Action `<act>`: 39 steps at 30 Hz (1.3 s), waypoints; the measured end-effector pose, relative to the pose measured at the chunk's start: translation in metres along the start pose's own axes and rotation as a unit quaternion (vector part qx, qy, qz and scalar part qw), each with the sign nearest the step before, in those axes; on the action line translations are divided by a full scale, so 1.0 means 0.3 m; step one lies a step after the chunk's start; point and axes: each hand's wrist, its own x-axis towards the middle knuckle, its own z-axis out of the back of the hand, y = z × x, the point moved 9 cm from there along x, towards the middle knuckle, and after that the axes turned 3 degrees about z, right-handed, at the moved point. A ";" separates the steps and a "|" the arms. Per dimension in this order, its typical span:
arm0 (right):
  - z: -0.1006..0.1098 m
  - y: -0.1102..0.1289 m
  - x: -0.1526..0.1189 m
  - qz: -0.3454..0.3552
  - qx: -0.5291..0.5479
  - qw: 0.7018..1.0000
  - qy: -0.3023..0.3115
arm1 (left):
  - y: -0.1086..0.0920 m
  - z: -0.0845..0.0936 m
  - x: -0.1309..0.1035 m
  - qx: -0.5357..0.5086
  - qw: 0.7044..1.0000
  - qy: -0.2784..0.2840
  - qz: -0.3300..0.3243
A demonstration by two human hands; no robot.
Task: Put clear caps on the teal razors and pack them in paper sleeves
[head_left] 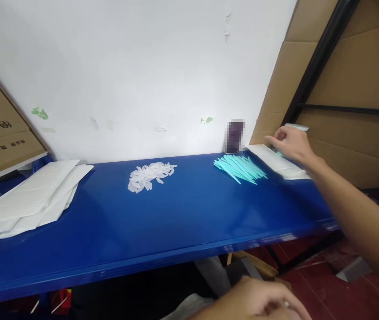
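My right hand is raised over the white padded envelopes at the right end of the blue table. Its fingers are curled together; what they hold, if anything, is hidden. Just behind it shows the edge of a white object, and a bit of teal is visible beneath the fingers. My left hand is low in front of the table edge, cut off by the picture's bottom. Its fingers are curled in, with a tiny pale spot between them that I cannot make out. Left of the envelopes lies a pile of thin teal sticks.
Small translucent white pieces are heaped on the blue table. A stack of white envelopes lies at the left, near a cardboard box. A blurred-out dark item stands by the wall. Cardboard and a black frame border the right.
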 end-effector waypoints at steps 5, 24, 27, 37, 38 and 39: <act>-0.168 0.285 -0.024 0.118 -0.036 0.981 0.149 | -0.294 0.285 -0.200 0.210 0.962 -0.139 -0.107; -0.450 0.361 -0.103 0.207 -0.104 0.895 0.381 | -0.517 1.316 -0.701 0.492 0.616 -0.616 0.009; -0.419 0.346 -0.089 0.208 -0.113 0.901 0.365 | -0.463 1.360 -0.712 0.535 0.591 -0.603 0.035; -0.283 0.872 -0.350 0.418 0.053 0.831 0.363 | -0.436 1.310 -0.710 0.542 0.597 -0.592 0.011; -0.284 0.924 -0.391 0.440 0.069 0.811 0.378 | -0.433 1.288 -0.692 0.546 0.606 -0.578 0.011; -0.285 0.967 -0.421 0.457 0.085 0.796 0.388 | -0.429 1.265 -0.673 0.550 0.616 -0.563 0.012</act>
